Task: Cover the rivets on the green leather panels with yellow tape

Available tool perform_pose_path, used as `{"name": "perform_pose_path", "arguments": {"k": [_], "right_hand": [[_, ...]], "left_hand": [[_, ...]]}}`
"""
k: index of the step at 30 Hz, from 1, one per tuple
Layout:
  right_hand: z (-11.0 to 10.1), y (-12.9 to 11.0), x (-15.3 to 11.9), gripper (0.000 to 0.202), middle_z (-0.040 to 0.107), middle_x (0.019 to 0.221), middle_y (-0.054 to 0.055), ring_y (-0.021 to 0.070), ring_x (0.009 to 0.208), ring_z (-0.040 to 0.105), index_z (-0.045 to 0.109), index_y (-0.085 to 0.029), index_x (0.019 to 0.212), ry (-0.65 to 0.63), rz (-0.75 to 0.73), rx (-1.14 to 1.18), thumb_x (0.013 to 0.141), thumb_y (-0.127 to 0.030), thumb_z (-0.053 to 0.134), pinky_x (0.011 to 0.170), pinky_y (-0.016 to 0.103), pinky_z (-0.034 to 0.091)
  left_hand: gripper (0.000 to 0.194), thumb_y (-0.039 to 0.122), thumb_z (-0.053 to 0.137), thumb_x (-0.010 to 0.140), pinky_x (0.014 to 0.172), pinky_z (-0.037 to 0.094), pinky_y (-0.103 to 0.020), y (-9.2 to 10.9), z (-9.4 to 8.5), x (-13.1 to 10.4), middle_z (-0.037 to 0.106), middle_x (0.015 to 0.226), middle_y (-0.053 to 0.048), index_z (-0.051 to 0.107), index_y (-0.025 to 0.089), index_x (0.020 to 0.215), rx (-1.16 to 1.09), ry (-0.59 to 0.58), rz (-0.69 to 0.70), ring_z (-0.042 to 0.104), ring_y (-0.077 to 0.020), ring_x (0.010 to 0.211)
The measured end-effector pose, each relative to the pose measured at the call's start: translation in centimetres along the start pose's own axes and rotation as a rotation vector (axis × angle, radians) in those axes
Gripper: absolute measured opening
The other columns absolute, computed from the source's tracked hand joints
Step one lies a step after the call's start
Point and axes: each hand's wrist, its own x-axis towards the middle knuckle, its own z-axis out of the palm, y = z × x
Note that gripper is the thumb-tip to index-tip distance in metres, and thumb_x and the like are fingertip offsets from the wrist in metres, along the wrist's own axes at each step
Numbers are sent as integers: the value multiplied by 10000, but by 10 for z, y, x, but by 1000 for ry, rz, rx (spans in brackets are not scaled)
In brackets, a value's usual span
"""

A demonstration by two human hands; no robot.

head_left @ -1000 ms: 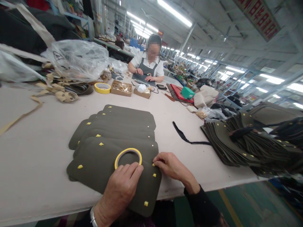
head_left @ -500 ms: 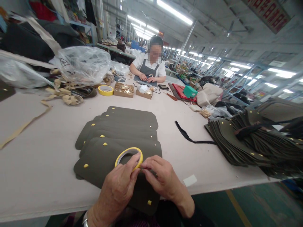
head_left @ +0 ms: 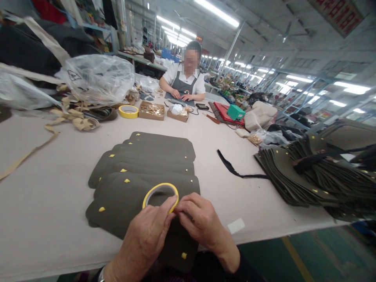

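Note:
My left hand (head_left: 147,231) is closed around the lower right side of a roll of yellow tape (head_left: 146,196), which it holds tilted up above the table. Right against the roll, the fingertips of my right hand (head_left: 202,221) are pinched together. Whatever is in that pinch, perhaps the tape's end, is too small to make out. Beneath both hands lie overlapping dark olive panels (head_left: 152,150) with rounded corners. Bits of yellow tape (head_left: 127,181) stick to their left parts, and small metal studs show on the right. The nearest panel reaches over the table edge.
A thick stack of similar panels (head_left: 282,176) lies at the right, with a black strip (head_left: 232,166) beside it. Farther back are another tape roll (head_left: 128,111), boxes of metal fittings (head_left: 152,110) and a plastic bag (head_left: 98,78). A co-worker (head_left: 185,80) sits across the table (head_left: 44,219).
Both hands stay together at the tape roll, with the fingertips slightly closer in. The view has shifted a little, so the panels appear slightly farther left.

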Motion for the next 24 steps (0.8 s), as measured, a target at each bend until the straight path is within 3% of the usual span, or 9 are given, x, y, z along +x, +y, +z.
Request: {"name": "perform_pose_path", "arguments": {"k": [4, 8, 11, 13, 15, 17, 22, 24], "right_hand": [[4, 4, -4, 170, 679, 779, 61, 175, 717, 618, 597, -200, 862, 97, -59, -73, 849, -60, 501, 660, 282, 514], [10, 3, -7, 156, 658, 679, 33, 165, 625, 609, 606, -199, 789, 210, 26, -117, 796, -61, 534, 594, 273, 487], [13, 0, -3, 124, 636, 611, 6, 139, 543, 590, 622, -196, 701, 262, 307, 51, 774, -113, 566, 522, 247, 460], [12, 4, 2, 107, 619, 556, -11, 122, 481, 570, 624, -190, 664, 281, 555, 259, 762, -166, 590, 462, 223, 439], [9, 17, 6, 94, 600, 510, -25, 114, 434, 560, 623, -180, 661, 315, 757, 440, 743, -224, 616, 423, 210, 435], [3, 37, 8, 130, 604, 507, -25, 113, 417, 567, 634, -164, 685, 329, 874, 552, 722, -288, 653, 417, 214, 458], [-8, 81, 13, 250, 638, 577, 2, 107, 478, 593, 674, -135, 763, 132, 922, 516, 745, -383, 654, 469, 218, 516], [-8, 87, 17, 234, 625, 563, -8, 100, 460, 579, 665, -138, 743, 69, 926, 451, 764, -368, 626, 455, 212, 506]], "left_hand": [[246, 186, 385, 998, 791, 525, -254, 2, -4, 5, 729, 1011, -56, 537, 147, 1188, -85, -1, 36, 683, -142, 859], [224, 174, 363, 998, 737, 536, -234, 1, -3, 17, 716, 895, -22, 583, 188, 1039, -128, -48, 17, 684, -131, 806], [198, 141, 403, 976, 731, 539, -252, 2, 3, 25, 687, 816, -19, 595, 186, 980, -133, -63, 5, 669, -143, 773], [155, 114, 450, 953, 754, 532, -257, 4, 7, 29, 676, 813, -27, 593, 172, 973, -137, 2, 24, 660, -147, 786], [126, 95, 484, 935, 766, 524, -254, 6, 11, 31, 673, 832, -34, 583, 158, 981, -155, 82, 41, 650, -146, 806], [116, 96, 491, 930, 757, 521, -268, 6, 14, 30, 664, 835, -34, 577, 156, 979, -139, 89, 39, 637, -153, 799], [142, 67, 522, 879, 685, 531, -371, -3, 27, 20, 643, 863, -51, 599, 173, 934, 113, -269, -21, 593, -230, 790], [151, 63, 567, 846, 687, 536, -387, -5, 32, 17, 639, 892, -55, 606, 174, 941, 144, -342, -30, 578, -246, 811]]}}
